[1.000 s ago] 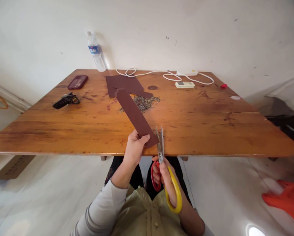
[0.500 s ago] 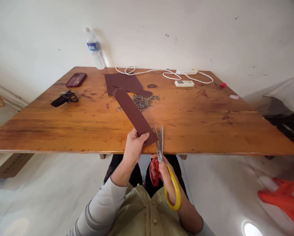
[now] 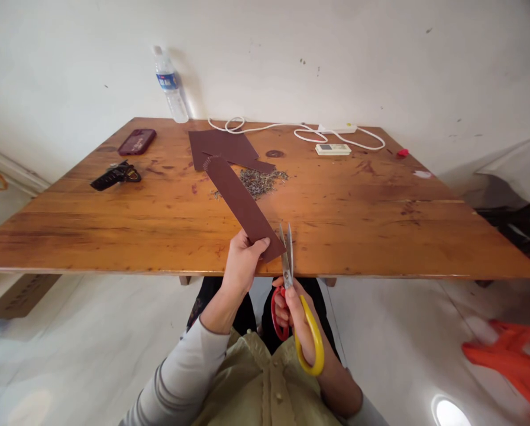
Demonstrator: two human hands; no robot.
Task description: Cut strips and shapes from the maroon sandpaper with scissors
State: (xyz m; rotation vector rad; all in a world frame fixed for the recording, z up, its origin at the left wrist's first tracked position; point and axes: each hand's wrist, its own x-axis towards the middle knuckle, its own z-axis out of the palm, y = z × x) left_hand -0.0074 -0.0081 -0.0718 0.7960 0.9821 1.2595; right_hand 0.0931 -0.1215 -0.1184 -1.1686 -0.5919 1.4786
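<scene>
My left hand [image 3: 244, 260] is closed on a long strip of dark brown paper [image 3: 242, 204], thumb on top near its lower end. The strip slants up to the left, and its far end is cut into a fine fringe. My right hand [image 3: 298, 307] is closed round a pair of scissors [image 3: 310, 337] with one yellow and one red handle. Their blades point away from me and stand slightly apart at the strip's near right corner. Beyond the strip lies a pile of thin dark clippings [image 3: 261, 182]. Behind that lie a larger brown sheet [image 3: 223, 142] and a narrower brown piece [image 3: 265, 166].
On the wooden table [image 3: 362, 236] are a phone [image 3: 137, 142], a black bundle [image 3: 115, 176], a water bottle [image 3: 171, 89], a white power strip [image 3: 338, 128] with its cord, and a pale remote [image 3: 333, 149]. An orange bag [image 3: 509, 355] is at the lower right.
The scissor blades have drawn a little closer together at the strip's corner. My left hand holds the strip almost unmoved.
</scene>
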